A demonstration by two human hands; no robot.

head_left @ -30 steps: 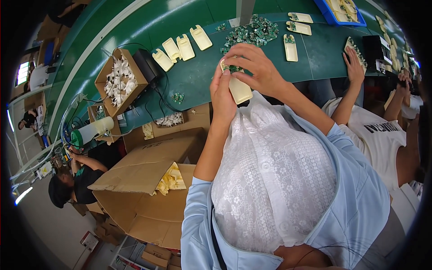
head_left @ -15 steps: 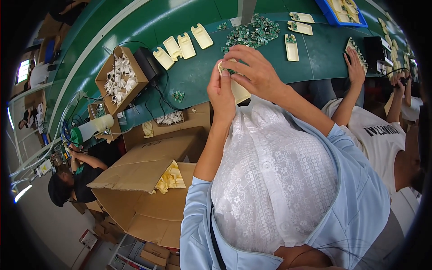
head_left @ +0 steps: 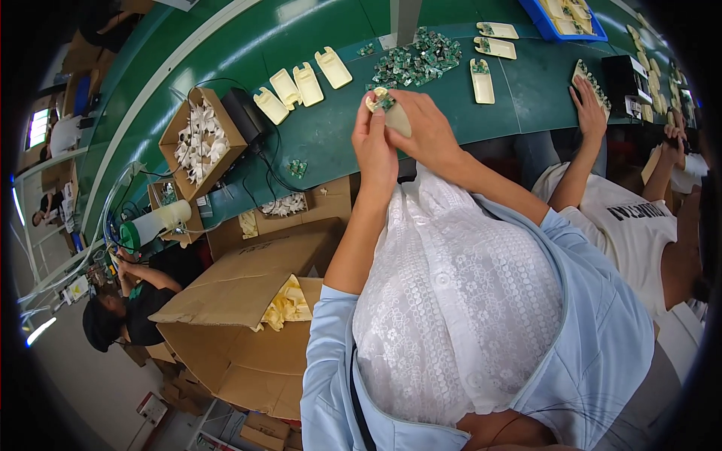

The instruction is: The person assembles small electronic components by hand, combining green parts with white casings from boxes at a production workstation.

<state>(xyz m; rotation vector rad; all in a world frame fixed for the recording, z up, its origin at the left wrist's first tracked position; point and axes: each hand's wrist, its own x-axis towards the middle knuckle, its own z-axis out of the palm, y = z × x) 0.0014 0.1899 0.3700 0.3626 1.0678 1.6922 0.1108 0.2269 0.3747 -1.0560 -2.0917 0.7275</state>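
Long green workbench (head_left: pixel 316 143), cardboard boxes (head_left: pixel 248 301) beside it, bright window (head_left: pixel 37 128)

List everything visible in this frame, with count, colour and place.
cream shell with circuit board: one, cream and green, in both hands
circuit board pile: many, green, on belt
empty cream shells: four, belt left of pile
shells with boards: three, belt right
blue tray: one, top right
parts box: one, brown, belt's left
large carton: one, brown, lower left
co-worker's hand: one, right
left hand: fingers on shell
right hand: fingers on shell
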